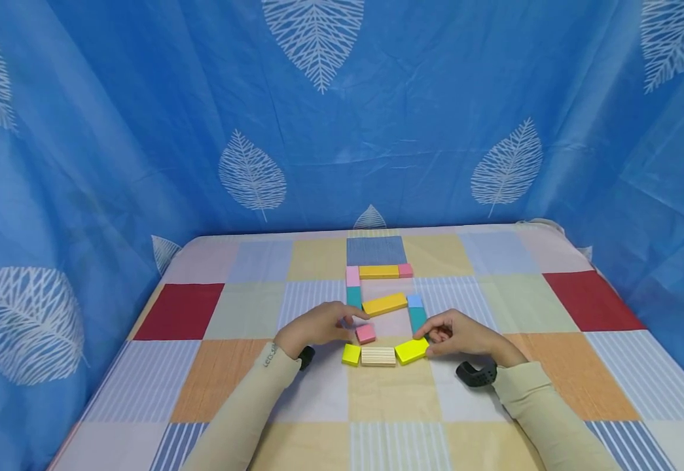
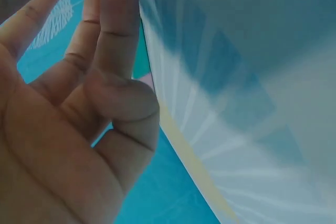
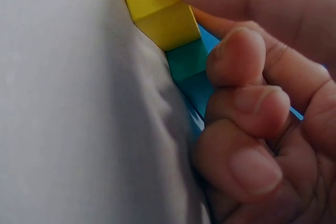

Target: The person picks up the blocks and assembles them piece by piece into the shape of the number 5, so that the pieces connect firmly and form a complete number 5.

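Observation:
My right hand (image 1: 462,335) pinches a bright yellow block (image 1: 412,351) at its right end, with thumb and index finger on it; the other fingers curl inward in the right wrist view. That block lies slanted at the right end of a wooden striped block (image 1: 378,356). A small yellow block (image 1: 351,354) sits at the wooden block's left end. My left hand (image 1: 321,324) hovers left of a small pink block (image 1: 366,333), its fingers reaching over toward it with nothing held. Just beyond lies a tilted orange-yellow block (image 1: 385,304).
Farther back, a pink block (image 1: 353,276) and a teal block (image 1: 354,297) form a left side. An orange-yellow block (image 1: 379,272) and a red-pink block (image 1: 405,270) run across the top. A blue block (image 1: 415,301) and another teal block (image 1: 417,318) stand right. A patchwork cloth (image 1: 247,311) covers the table.

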The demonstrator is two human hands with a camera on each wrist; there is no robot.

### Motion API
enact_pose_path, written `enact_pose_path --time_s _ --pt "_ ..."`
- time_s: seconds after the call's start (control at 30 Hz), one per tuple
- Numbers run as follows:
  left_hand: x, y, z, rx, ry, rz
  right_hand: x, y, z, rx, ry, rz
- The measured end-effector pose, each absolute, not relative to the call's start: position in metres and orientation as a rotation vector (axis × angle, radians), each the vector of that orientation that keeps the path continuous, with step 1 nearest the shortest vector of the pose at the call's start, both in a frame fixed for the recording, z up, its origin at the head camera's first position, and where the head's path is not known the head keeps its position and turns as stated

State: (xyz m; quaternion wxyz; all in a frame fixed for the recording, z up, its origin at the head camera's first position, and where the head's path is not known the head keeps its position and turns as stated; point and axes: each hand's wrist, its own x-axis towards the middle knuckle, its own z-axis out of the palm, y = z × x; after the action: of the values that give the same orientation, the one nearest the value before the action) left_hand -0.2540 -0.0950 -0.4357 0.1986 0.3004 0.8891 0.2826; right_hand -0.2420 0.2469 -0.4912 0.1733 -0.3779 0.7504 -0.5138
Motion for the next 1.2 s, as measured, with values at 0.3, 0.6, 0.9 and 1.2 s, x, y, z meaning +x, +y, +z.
enact_pose_path --time_s 0.3,0.6,0.9,1.2 --pt "-0.255 -0.087 -0.438 0.841 2.499 0.696 -0.241 0.243 -0.486 -1.031 2.134 -1.450" --pt "-0.257 -0.089 -0.442 0.747 2.573 0.678 -0.241 0.243 -0.487 -1.036 2.121 -1.462" --pt "-0.256 -0.101 -0.442 0.676 2.617 0.708 -0.242 0.245 -0.489 -0.996 2.127 -1.458" --pt "-0.256 -0.113 -0.440 0.586 2.632 0.729 -0.240 0.246 -0.489 -1.007 2.127 -1.460"
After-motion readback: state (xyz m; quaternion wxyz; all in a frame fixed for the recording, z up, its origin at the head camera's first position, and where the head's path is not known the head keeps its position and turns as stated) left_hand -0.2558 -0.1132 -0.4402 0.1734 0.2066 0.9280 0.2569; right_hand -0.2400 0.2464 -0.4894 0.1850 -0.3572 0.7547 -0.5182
